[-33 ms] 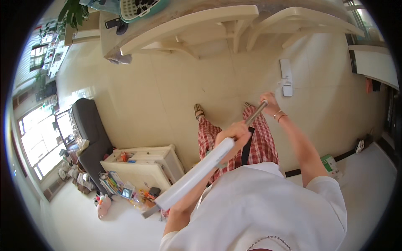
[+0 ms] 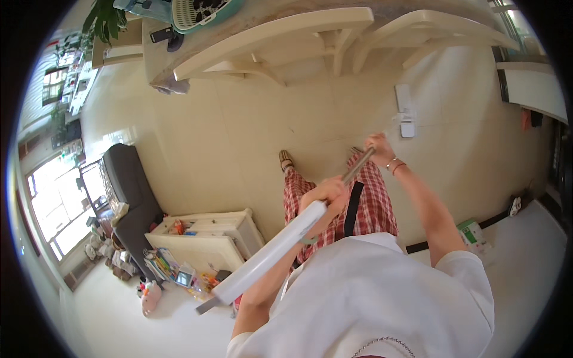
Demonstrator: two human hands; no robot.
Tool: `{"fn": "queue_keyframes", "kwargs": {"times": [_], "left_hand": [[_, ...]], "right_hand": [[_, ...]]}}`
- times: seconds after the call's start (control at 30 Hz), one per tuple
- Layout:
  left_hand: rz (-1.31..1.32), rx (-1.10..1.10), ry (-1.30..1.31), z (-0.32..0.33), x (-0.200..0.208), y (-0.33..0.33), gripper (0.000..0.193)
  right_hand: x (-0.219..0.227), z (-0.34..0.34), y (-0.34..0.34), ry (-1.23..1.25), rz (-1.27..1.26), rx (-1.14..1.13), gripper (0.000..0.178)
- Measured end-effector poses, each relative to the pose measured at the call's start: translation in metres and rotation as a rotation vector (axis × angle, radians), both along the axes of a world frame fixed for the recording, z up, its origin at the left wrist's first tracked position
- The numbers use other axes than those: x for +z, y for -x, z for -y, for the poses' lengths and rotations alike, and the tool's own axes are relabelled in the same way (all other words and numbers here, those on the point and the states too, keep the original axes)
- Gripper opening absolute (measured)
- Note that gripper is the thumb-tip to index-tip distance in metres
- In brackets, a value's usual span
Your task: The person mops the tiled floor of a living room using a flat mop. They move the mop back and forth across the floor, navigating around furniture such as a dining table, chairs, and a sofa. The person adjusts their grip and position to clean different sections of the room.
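My right fingers are curled round the far end of a metal pole, and my left fingers are wrapped round it lower down, close to where its white sleeve begins. I take the spacing to be for balance: with one grip at the tip and one near the thick part, the sleeve's weight shouldn't swing the pole about. It slants in the air in front of me, off the floor, the sleeve passing my left forearm so its flat metal end points down and leftward.

Past my right fingers, a flat white two-part piece lies on the floor, apart from the pole, perhaps put down to leave both hands for the gripping. Beyond, two beige chairs stand along the desk's near edge, and by its left corner the desk carries a pale green basket. Left of my legs, a white cabinet stands beside a grey sofa.
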State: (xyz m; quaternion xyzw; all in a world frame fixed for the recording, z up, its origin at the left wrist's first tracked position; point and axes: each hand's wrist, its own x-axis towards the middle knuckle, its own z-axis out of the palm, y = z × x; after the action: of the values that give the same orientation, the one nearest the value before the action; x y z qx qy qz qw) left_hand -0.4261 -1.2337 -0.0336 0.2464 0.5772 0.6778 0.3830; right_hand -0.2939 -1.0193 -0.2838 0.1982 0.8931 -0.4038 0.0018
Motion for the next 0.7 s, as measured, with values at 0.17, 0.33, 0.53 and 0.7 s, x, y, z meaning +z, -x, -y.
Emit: {"fn": "queue_keyframes", "kwargs": {"times": [0.17, 0.33, 0.53, 0.7], "left_hand": [[-0.056, 0.192, 0.127, 0.135, 0.037, 0.087, 0.019], [-0.245, 0.341, 0.317, 0.277, 0.090, 0.146, 0.024], [-0.418, 0.564, 0.504, 0.333, 0.140, 0.165, 0.028], [-0.571, 0.356, 0.447, 0.340, 0.134, 0.173, 0.042]], "right_hand": [[0.026, 0.149, 0.122, 0.087, -0.119, 0.089, 0.012], [0.054, 0.313, 0.234, -0.007, -0.071, 0.232, 0.012], [0.070, 0.447, 0.327, 0.224, -0.106, 0.460, 0.011], [0.092, 0.440, 0.336, 0.357, 0.042, 0.569, 0.013]]}}
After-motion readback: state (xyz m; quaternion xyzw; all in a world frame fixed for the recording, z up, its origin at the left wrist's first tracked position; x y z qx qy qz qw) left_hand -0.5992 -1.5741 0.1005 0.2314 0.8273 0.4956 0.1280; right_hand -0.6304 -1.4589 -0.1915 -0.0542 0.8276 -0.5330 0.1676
